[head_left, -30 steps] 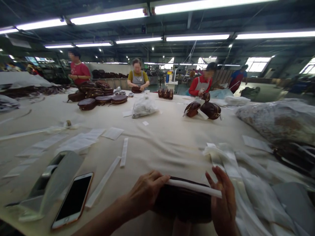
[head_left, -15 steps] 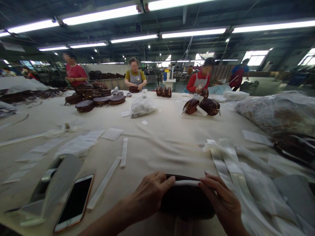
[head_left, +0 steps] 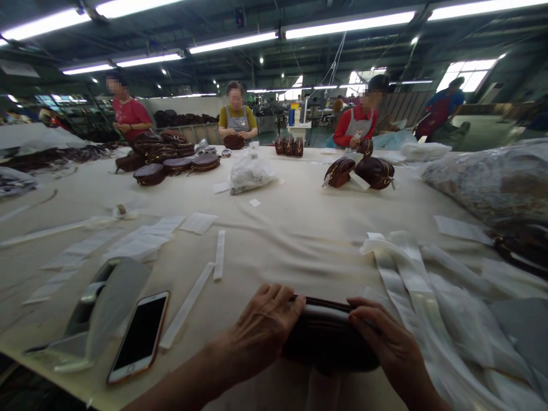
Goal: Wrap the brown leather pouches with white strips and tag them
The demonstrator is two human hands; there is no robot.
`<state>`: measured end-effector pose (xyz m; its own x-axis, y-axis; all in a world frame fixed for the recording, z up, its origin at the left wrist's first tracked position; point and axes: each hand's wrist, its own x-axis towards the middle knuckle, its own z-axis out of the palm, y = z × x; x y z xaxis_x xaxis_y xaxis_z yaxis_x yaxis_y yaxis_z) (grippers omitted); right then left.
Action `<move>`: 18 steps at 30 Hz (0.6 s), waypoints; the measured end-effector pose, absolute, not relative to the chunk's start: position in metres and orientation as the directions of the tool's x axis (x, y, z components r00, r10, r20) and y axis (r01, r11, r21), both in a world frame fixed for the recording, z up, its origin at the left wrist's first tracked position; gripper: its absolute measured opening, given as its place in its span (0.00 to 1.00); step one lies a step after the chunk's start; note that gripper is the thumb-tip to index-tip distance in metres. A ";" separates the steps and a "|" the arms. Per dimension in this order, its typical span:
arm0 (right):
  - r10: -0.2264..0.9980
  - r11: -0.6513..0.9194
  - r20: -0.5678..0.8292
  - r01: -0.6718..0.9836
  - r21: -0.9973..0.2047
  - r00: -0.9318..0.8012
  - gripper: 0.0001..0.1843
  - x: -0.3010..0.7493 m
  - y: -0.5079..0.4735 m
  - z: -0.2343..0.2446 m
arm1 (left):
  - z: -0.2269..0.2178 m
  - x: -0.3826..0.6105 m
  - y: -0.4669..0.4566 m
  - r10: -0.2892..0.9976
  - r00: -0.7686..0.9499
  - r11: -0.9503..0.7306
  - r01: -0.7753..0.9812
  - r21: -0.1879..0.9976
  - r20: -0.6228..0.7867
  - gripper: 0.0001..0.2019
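A dark brown leather bag (head_left: 331,342) is held at the table's near edge, in the lower middle of the head view. Its top opening shows a strip of white material along the rim. My left hand (head_left: 272,319) grips the left end of that rim, thumb along the top. At the right end, my right hand (head_left: 381,331) pinches the rim between thumb and fingers. The bag's underside and far side are hidden. White strips (head_left: 411,274) lie just beyond my right hand.
Left of my arm lie a phone (head_left: 139,337) and a tape dispenser (head_left: 96,302). White paper pieces (head_left: 145,240) are spread behind them. Finished-looking brown bags (head_left: 374,173) and a white plastic bag (head_left: 250,171) stand farther back. Several co-workers (head_left: 237,117) are across the table.
The camera view has tilted down slightly, so the scene sits higher. The white material at the bag's rim shows less than before. Both hands still hold the rim.
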<state>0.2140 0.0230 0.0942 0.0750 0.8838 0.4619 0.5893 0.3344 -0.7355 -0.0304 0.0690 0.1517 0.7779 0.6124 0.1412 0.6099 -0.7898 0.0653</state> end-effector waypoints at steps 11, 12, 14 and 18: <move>0.895 0.365 0.446 0.586 -0.724 -0.006 0.08 0.225 0.023 0.093 | 0.112 0.014 0.054 0.544 0.725 -0.770 0.632 -0.094 0.422 0.23; 0.891 0.373 0.453 0.597 -0.710 -0.018 0.07 0.226 0.023 0.092 | 0.112 0.014 0.053 0.539 0.719 -0.762 0.638 -0.109 0.439 0.22; 0.884 0.387 0.467 0.607 -0.694 -0.029 0.07 0.228 0.022 0.090 | 0.113 0.015 0.051 0.536 0.715 -0.753 0.645 -0.128 0.450 0.20; 0.884 0.379 0.468 0.598 -0.706 -0.008 0.06 0.231 0.019 0.087 | 0.115 0.016 0.051 0.508 0.719 -0.754 0.637 -0.159 0.473 0.19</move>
